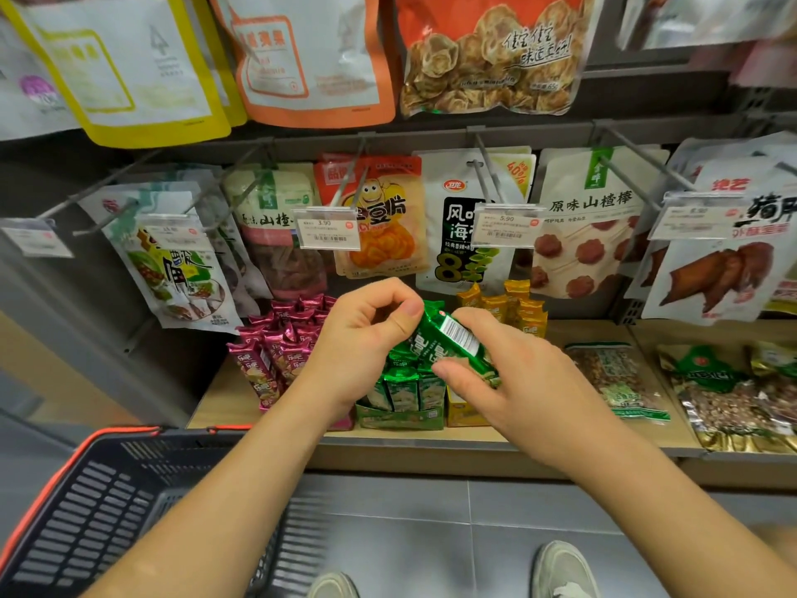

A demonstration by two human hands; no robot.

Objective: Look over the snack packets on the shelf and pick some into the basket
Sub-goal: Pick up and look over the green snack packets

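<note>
I record one green packet (448, 338) held just above the green display box (401, 418), near the front edge of the shelf (560, 444). My left hand (358, 334) pinches its upper end between thumb and curled fingers; my right hand (517, 377) grips its lower end. The basket (51, 481) sits well apart, below the shelf's left end. Risk: when one hand lets go, the slick foil may slip and drop short of the basket rim. The left forearm could also topple the pink packets (276, 351) beside it.

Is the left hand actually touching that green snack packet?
Touching. The head view shows the left hand pinching the green snack packet at its upper end.
</note>
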